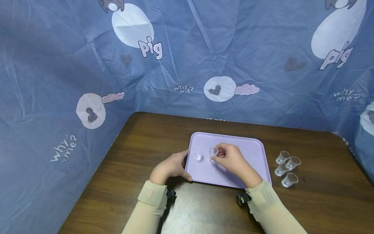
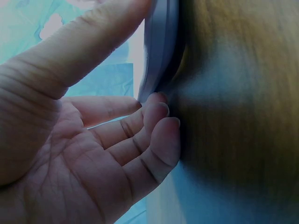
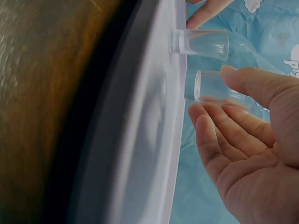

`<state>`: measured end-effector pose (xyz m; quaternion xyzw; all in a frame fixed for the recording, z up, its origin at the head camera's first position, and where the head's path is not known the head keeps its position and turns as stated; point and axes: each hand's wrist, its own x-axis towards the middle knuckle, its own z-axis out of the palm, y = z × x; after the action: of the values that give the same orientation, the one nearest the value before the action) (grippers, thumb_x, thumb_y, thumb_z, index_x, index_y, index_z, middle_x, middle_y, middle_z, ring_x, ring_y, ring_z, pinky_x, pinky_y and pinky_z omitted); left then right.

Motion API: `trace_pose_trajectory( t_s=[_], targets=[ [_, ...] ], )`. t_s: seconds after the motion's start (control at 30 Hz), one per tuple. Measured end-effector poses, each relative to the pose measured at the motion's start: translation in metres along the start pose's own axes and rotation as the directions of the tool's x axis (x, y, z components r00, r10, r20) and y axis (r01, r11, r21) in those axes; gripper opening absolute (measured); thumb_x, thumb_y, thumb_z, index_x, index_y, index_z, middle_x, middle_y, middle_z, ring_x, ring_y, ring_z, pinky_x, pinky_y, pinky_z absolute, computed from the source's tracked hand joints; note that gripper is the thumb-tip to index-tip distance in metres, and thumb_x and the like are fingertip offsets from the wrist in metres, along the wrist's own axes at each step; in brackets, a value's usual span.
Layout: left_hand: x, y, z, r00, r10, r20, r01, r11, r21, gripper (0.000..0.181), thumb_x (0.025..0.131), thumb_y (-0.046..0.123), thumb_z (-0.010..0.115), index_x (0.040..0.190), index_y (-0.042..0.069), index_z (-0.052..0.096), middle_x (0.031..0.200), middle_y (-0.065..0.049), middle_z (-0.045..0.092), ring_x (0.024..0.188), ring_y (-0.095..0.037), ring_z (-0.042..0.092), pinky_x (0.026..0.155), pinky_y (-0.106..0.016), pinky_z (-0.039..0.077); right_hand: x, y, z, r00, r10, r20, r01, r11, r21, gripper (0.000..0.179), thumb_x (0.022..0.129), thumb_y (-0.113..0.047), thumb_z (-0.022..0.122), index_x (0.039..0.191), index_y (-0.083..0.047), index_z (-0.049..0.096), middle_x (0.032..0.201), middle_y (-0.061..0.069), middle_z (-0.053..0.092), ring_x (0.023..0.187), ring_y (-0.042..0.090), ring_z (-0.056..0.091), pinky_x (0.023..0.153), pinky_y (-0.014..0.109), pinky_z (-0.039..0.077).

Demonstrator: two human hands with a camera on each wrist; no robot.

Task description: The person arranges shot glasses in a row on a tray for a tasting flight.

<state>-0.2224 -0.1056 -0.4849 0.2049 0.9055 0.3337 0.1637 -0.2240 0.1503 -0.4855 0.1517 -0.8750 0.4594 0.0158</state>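
My right hand (image 1: 232,157) pinches a small clear cup (image 1: 213,151) between thumb and fingers, over the left half of the lilac tray (image 1: 248,162). In the right wrist view this cup (image 3: 205,86) is upright, its base right at the tray's surface. Just left of it, a second clear cup (image 1: 198,154) stands upright on the tray. My left hand (image 1: 172,167) rests against the tray's front left corner, its thumb at the front edge and its fingers along the left edge. In the left wrist view the fingertips (image 2: 166,135) sit low beside the tray rim (image 2: 161,42).
Several more clear cups (image 1: 289,179) stand grouped on the brown wooden table (image 1: 117,188), right of the tray. A blue printed cloth (image 1: 175,65) hangs behind the table and along its left side.
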Motion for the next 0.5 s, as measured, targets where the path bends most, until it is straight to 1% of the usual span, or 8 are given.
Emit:
trace_pose_trajectory(
  t_s=[0.03,0.17,0.37,0.5],
  targets=[
    [0.0002,-0.0001,-0.0001,1.0,0.006,-0.003,-0.006,1.0,-0.001,0.12,0.057,0.018,0.102,0.154,-0.005,0.036,0.105,-0.01,0.065,0.089,-0.019,0.059,0.087,-0.039,0.049,0.0007,0.0003,0.0011,1.0,0.004,0.0,-0.004,1.0,-0.002,0.019,0.08,-0.002,0.084,0.093,-0.001,0.07,0.085,0.006,0.071,0.079,0.019,0.07,0.07,0.03,0.057],
    [0.0005,0.0007,-0.0011,1.0,0.004,0.003,-0.004,1.0,-0.015,0.119,0.058,0.016,0.102,0.154,-0.005,0.035,0.1,-0.009,0.065,0.085,-0.019,0.059,0.084,-0.039,0.049,0.0031,0.0013,0.0049,1.0,0.017,-0.002,-0.017,1.0,-0.011,0.02,0.08,-0.003,0.085,0.094,-0.001,0.07,0.085,0.006,0.071,0.079,0.019,0.07,0.069,0.031,0.057],
    [-0.0001,0.0008,-0.0011,1.0,0.001,0.006,-0.001,1.0,-0.029,0.119,0.058,0.015,0.102,0.154,-0.005,0.035,0.103,-0.01,0.065,0.087,-0.019,0.059,0.086,-0.039,0.049,0.0043,0.002,0.0077,0.999,0.039,0.002,-0.039,0.999,-0.017,0.02,0.079,-0.003,0.085,0.093,-0.001,0.07,0.083,0.005,0.071,0.078,0.018,0.069,0.068,0.031,0.056],
    [-0.0009,0.001,-0.0015,1.0,0.001,0.007,-0.001,0.999,-0.035,0.118,0.057,0.015,0.102,0.154,-0.004,0.036,0.101,-0.01,0.065,0.085,-0.019,0.059,0.084,-0.039,0.049,0.0048,0.0018,0.0089,0.999,0.051,0.013,-0.051,0.999,-0.017,0.02,0.079,-0.004,0.085,0.092,-0.002,0.07,0.083,0.003,0.07,0.078,0.017,0.069,0.069,0.031,0.056]
  ],
)
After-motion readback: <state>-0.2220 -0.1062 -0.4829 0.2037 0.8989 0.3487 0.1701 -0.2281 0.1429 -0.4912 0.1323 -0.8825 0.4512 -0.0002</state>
